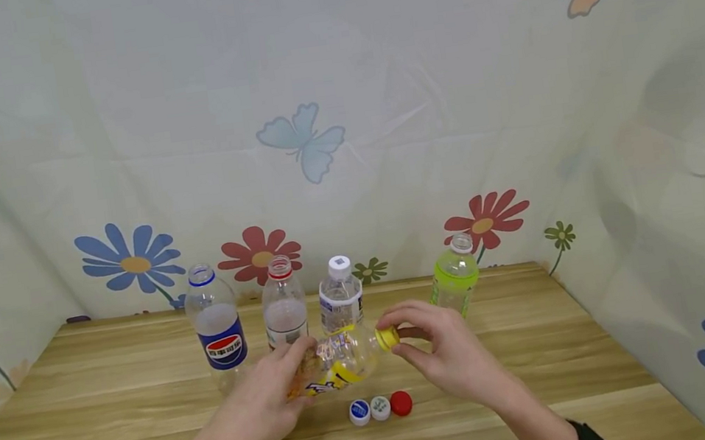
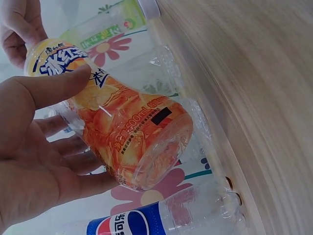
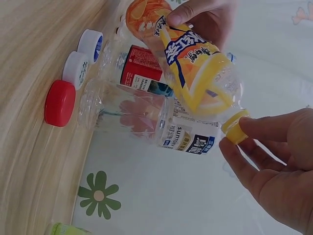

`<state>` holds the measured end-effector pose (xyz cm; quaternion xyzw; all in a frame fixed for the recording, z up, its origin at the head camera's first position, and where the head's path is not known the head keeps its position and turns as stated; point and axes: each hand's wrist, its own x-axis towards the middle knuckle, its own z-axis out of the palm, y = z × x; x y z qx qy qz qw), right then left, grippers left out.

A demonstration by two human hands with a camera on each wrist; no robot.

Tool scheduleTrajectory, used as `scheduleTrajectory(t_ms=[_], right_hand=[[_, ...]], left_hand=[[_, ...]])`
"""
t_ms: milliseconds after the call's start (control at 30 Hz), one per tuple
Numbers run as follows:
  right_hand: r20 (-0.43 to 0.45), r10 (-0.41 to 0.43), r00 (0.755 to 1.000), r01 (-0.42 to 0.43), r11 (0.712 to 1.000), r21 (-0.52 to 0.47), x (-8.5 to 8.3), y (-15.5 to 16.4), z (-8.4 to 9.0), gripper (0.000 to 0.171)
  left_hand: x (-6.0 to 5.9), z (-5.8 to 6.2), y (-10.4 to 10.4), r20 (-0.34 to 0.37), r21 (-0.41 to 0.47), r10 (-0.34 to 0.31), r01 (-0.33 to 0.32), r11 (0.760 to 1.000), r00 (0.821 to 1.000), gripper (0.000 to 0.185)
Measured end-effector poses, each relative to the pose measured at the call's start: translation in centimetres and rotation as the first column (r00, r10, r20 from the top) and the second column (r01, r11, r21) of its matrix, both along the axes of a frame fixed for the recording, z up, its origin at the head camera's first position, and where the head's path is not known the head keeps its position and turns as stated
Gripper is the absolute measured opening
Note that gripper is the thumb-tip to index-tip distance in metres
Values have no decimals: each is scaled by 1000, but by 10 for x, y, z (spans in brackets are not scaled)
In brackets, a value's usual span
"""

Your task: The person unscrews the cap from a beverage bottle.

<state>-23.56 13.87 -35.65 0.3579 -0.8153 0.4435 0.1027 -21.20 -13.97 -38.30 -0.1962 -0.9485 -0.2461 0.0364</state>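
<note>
Yellow cap (image 1: 387, 339) sits pinched in right grip (image 1: 452, 354), bottle (image 1: 347, 358) in left grip (image 1: 271, 394).

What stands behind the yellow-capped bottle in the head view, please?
A white-capped bottle and an open red-ringed bottle; their tops show, but their bases are covered.

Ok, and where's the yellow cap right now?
In the head view, the yellow cap sits just right of centre, pinched by the right hand at the neck of the yellow-and-orange bottle.
</note>
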Motion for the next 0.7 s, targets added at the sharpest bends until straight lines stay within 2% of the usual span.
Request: scheduleTrajectory(t_ms=[300,533,700], right_hand=[[-9,-26,1000,26,1000,-1,1,0,0,38],[71,-97,993,99,995,-30,0,-1,-1,30],[109,-161,981,160,987,18,0,-1,-1,29]], left_hand=[[0,0,0,21,9,6,-6,1000,1000,68],[1,2,1,5,2,13,-13,1000,1000,67],[2,2,1,-5,-12,14,-14,1000,1000,67]])
